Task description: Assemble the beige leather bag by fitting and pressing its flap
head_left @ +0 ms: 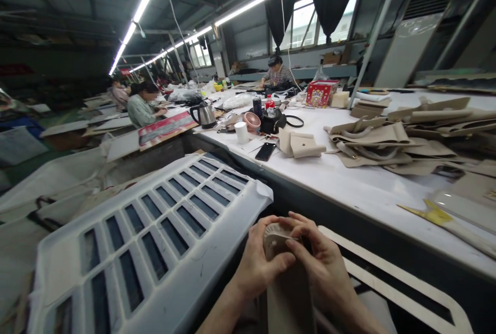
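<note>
Holding a beige leather strap piece (284, 277) low in front of the body, both hands meet at its rounded upper end, below the front edge of the bench (349, 184).

Head view:
- Left hand (258, 261): wrapped around the left side of the strap end, thumb laid across the face of the piece. Fingers clenched on the strap.
- Right hand (320, 259): curled over the top and right side, fingertips pressing at the rounded tip. Fingers likewise closed on the strap.
- Both wrists rise from the lower frame edge, forearms converging, palms turned toward each other.
- Strap body runs down between the wrists and out of frame.

Step in hand, as a judgement: shaping or folding the edge of the rounded tip. The next move calls for steady thumb pressure and small rotations of the piece while keeping the edge aligned.

Surroundings: a white slatted plastic crate (147, 241) stands just left of the hands. On the bench lie stacked beige cut pieces (372, 143), a black phone (265, 151), a white cup (241, 131) and a small pink fan (252, 121). Other workers sit well apart at the far benches.
</note>
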`<state>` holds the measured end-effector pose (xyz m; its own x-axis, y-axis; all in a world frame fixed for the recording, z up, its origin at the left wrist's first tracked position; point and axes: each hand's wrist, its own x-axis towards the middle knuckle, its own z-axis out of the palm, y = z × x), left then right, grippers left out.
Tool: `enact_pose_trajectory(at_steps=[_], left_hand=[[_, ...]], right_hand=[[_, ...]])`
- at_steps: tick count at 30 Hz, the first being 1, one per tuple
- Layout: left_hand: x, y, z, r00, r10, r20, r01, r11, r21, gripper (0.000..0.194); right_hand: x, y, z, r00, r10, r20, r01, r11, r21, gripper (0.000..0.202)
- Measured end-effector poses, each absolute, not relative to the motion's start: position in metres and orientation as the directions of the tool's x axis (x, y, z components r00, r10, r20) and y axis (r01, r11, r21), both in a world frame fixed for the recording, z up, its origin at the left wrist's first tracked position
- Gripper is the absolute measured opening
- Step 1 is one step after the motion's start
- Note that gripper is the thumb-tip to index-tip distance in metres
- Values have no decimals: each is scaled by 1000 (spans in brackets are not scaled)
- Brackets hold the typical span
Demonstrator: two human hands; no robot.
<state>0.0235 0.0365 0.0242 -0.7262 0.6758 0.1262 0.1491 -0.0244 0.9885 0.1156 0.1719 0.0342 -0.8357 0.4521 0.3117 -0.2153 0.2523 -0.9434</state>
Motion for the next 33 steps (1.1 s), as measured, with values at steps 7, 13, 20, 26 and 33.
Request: enact_pose_trajectory(at_steps=[7, 13, 20, 26, 33], left_hand=[[17, 32, 20, -684, 718, 128, 173, -11, 985, 78], [15, 30, 25, -653, 741, 158, 339, 98, 936, 71], [20, 28, 28, -652, 735, 188, 325, 46, 945, 47], [23, 32, 28, -689, 710, 145, 272, 68, 960, 35], [28, 39, 25, -766, 635, 99, 143, 18, 990, 38]], right_hand=[[130, 176, 39, -908, 281, 311, -270, 173, -947, 9], [128, 179, 50, -893, 117, 434, -372, 348, -861, 6], [106, 173, 36, -875, 419, 243, -222, 98, -970, 14], [103, 166, 34, -849, 506, 154, -166, 21, -986, 24], [97, 163, 36, -846, 522, 112, -136, -7, -991, 27]])
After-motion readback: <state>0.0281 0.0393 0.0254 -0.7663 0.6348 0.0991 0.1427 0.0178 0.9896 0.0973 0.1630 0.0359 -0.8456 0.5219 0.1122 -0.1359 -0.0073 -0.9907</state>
